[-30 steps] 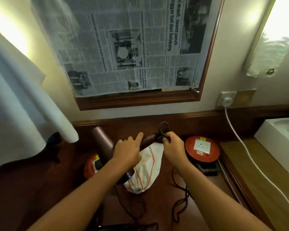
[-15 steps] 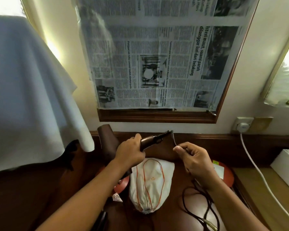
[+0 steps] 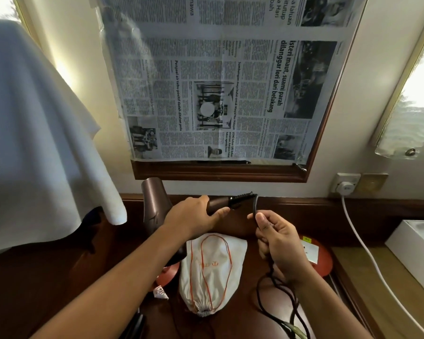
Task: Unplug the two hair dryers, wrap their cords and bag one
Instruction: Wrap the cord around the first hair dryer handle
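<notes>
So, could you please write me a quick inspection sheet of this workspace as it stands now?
Surface: dark wooden desk, mostly in shadow.
Job's things: brown hair dryer held up off the desk; white drawstring bag lying closed below it. Second dryer not clearly seen.
Clutter: red round sockets partly hidden behind the hands; small tag.
Grips: left hand wrapped round the dryer's handle; right hand pinching the cord near the handle.
Cables: black cord trailing loose over the desk; white cable plugged into the wall socket.
Surroundings: newspaper covering the framed mirror; white cloth hanging at left; white box at right.
</notes>
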`<state>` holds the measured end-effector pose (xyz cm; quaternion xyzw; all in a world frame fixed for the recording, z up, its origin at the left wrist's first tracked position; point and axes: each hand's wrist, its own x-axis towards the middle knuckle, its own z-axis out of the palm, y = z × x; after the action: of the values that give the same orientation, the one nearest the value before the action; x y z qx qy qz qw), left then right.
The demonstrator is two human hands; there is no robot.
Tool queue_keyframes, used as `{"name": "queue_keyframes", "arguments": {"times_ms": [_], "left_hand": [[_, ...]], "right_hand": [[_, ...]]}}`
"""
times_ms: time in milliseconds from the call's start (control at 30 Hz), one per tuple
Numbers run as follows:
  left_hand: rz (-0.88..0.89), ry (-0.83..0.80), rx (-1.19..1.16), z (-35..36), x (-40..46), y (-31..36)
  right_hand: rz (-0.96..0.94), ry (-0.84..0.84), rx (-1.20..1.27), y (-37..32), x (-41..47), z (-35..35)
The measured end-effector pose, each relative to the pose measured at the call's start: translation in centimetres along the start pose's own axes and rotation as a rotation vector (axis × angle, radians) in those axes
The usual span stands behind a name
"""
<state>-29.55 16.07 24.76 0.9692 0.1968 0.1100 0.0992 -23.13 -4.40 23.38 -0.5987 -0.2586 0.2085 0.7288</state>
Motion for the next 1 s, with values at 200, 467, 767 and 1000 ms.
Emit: {"name": "queue_keyframes", "arguments": {"times_ms": [200, 467, 767, 1000], "left_hand": [[0.047, 0.007, -0.063, -1.5, 0.4, 1.7], [0.166, -0.058, -0.072, -3.3, 0.8, 3.0], [0.236, -0.142, 0.076, -4.6, 1.0, 4.6], [0.255, -0.195, 0.285, -4.9, 1.2, 5.0]], "right_hand": [[0.258, -0.34, 0.089, -0.3, 1.7, -2.5], [0.465, -0.672, 0.149, -1.3, 5.4, -5.4], [0.332, -0.653, -0.379, -5.8, 9.0, -6.5], [0.119, -0.576, -0.774, -7.3, 9.9, -7.2]]}}
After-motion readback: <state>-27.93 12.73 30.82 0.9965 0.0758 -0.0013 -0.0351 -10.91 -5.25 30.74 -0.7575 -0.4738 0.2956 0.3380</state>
